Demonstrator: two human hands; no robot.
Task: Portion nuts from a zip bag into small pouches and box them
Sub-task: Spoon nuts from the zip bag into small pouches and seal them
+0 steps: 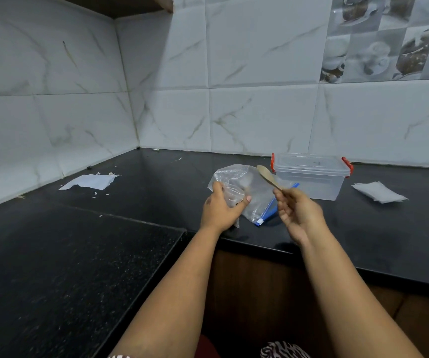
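A clear zip bag [253, 188] with a blue slider strip lies crumpled on the black counter [130, 192]. My left hand [221, 206] grips a small clear pouch [232, 195] in front of the bag, with the pouch mouth facing up. My right hand [296, 210] pinches the handle of a wooden spoon [267, 177], its bowl raised up and to the left above the bag. Behind them stands a clear plastic box [311, 177] with red clips and its lid on. I cannot make out any nuts in the bag or pouch.
A stack of small pouches [379, 192] lies right of the box. A torn white paper [89, 182] and scattered scraps lie at the back left by the tiled wall. The counter edge steps inward just in front of my hands.
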